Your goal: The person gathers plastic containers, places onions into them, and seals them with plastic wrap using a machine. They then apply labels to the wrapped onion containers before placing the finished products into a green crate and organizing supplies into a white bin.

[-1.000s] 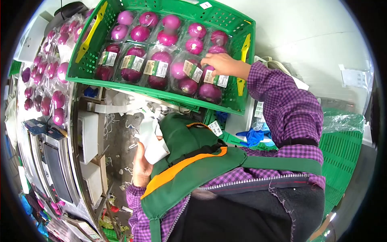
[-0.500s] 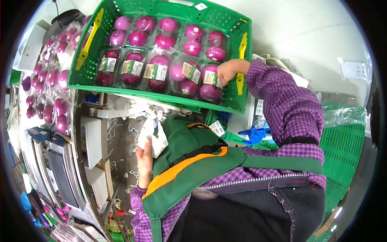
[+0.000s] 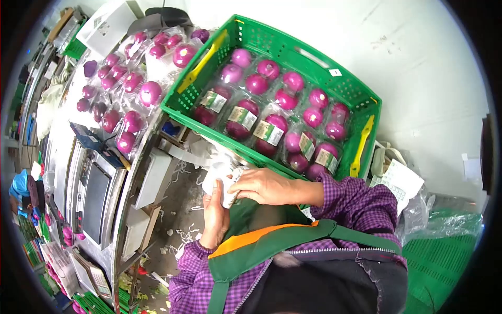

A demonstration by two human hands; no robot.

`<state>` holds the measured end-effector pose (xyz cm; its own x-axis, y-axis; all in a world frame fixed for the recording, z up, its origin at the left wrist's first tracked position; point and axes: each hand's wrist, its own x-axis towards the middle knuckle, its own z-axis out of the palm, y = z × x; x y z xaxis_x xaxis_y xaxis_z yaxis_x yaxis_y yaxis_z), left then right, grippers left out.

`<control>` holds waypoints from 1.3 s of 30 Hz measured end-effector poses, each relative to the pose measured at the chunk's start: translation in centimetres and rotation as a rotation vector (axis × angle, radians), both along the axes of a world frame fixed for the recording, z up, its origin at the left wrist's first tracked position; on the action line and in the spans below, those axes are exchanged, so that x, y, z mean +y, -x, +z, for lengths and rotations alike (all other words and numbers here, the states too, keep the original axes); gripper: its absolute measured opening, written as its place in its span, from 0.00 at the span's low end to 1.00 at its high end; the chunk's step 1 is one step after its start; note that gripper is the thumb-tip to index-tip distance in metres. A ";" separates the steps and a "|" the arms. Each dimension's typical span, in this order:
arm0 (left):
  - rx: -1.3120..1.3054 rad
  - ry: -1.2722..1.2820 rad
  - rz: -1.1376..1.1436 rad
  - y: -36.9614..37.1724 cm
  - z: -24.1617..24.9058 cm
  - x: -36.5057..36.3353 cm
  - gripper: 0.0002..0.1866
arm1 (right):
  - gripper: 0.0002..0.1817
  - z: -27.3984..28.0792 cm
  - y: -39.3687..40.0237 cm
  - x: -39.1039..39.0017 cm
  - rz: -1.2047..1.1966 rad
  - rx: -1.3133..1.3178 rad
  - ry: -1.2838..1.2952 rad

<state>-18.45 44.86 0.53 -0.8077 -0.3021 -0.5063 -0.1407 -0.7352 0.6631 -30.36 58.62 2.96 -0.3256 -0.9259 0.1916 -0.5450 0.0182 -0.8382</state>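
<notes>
In both hands (image 3: 246, 193) — white label roll (image 3: 222, 180)

One green crate (image 3: 251, 36), two yellow handles (image 3: 361, 146), two hands (image 3: 264, 186), one label roll (image 3: 222, 175)

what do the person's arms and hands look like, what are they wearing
Both hands, the left hand and the right hand, are bare: no gloves. Both arms wear long sleeves in a purple and dark check. A green apron with an orange band covers the front, over a dark zipped garment.
</notes>
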 end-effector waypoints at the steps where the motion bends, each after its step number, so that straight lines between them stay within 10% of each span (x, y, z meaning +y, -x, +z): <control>1: -0.018 0.017 0.027 0.1 0.1 -0.3 0.18 | 0.14 0.2 0.1 -0.3 0.011 -0.026 0.003; 14: -0.146 -0.053 0.232 3.7 -1.9 -8.4 0.16 | 0.06 1.1 5.2 -7.7 0.027 -0.020 0.122; 18: -0.136 -0.019 0.433 3.7 -4.4 -13.5 0.18 | 0.06 1.5 14.4 -8.8 -0.316 -0.688 0.188; 30: -0.346 -0.523 -0.318 0.2 0.2 -10.2 0.29 | 0.20 -10.5 36.3 -12.6 -0.380 0.437 -0.388; 34: -0.148 -0.387 -0.278 -0.5 2.0 -9.0 0.27 | 0.25 -8.0 35.1 -12.2 -0.430 0.720 -0.517; 36: -0.152 0.098 -0.744 -1.4 0.6 -8.9 0.21 | 0.25 -7.7 36.2 -10.9 -0.155 0.788 -0.396; 39: -0.271 0.092 -0.613 -1.0 -0.1 -6.6 0.17 | 0.25 -9.3 36.9 -9.8 -0.058 0.956 -0.434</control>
<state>-17.47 38.21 0.45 -0.6948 0.1186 -0.7093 -0.6845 -0.4115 0.6017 -67.31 48.81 -6.37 -0.2599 -0.9645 0.0475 -0.9649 0.2613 0.0257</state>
